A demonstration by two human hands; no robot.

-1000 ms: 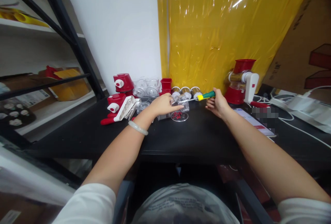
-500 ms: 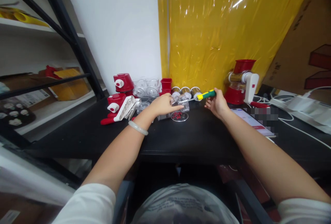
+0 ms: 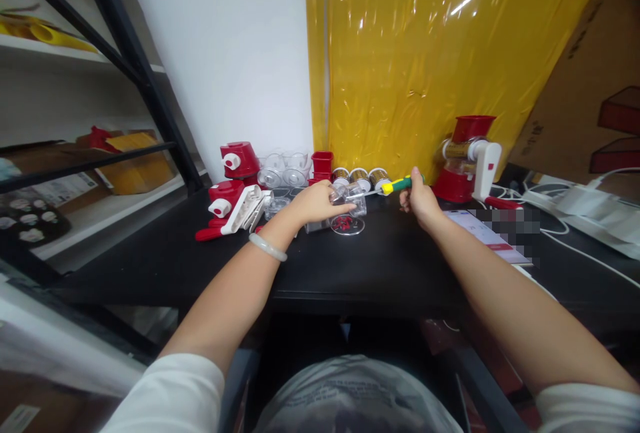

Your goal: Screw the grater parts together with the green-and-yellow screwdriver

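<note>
My left hand [image 3: 316, 203] grips a clear plastic part [image 3: 349, 209] with a red piece at its round base, holding it down on the black table [image 3: 350, 266]. My right hand [image 3: 419, 198] is closed round a screwdriver [image 3: 397, 185] with a green and yellow handle. Its thin shaft points left into the clear part. A pale bangle sits on my left wrist.
Red and white grater parts [image 3: 233, 203] and clear cups [image 3: 283, 169] lie at the back left, three metal drums [image 3: 360, 178] behind the clear part. An assembled red grater [image 3: 467, 156] stands right, beside a phone [image 3: 487, 236] and white cables [image 3: 575, 219]. Metal shelving [image 3: 100, 153] stands left.
My right hand has turned on the screwdriver handle and shifted slightly left. The left hand and the clear part have stayed put.
</note>
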